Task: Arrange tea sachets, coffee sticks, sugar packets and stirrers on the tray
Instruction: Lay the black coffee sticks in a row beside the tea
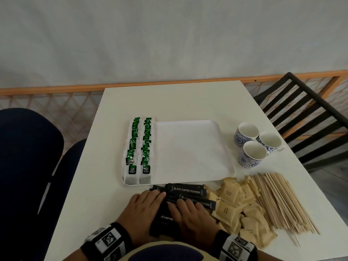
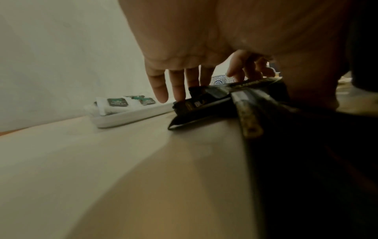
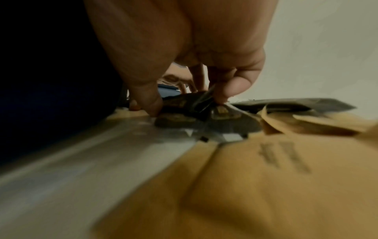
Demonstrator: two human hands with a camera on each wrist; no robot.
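Black coffee sticks (image 1: 188, 191) lie in a loose pile on the table just in front of the white tray (image 1: 188, 147). Two rows of green tea sachets (image 1: 139, 147) fill the tray's left side; the rest of it is bare. My left hand (image 1: 160, 194) rests with straight fingers (image 2: 161, 87) on the left part of the pile (image 2: 204, 103). My right hand (image 1: 180, 204) sits on the pile's right part, and in the right wrist view (image 3: 188, 103) its thumb and curled fingers pinch coffee sticks (image 3: 178, 120). Brown sugar packets (image 1: 229, 210) and wooden stirrers (image 1: 278, 200) lie to the right.
Three blue-patterned cups (image 1: 254, 144) stand right of the tray. A black slatted chair (image 1: 301, 110) is beyond the table's right edge and a dark blue chair (image 1: 28, 157) is on the left. The far half of the table (image 1: 178, 102) is bare.
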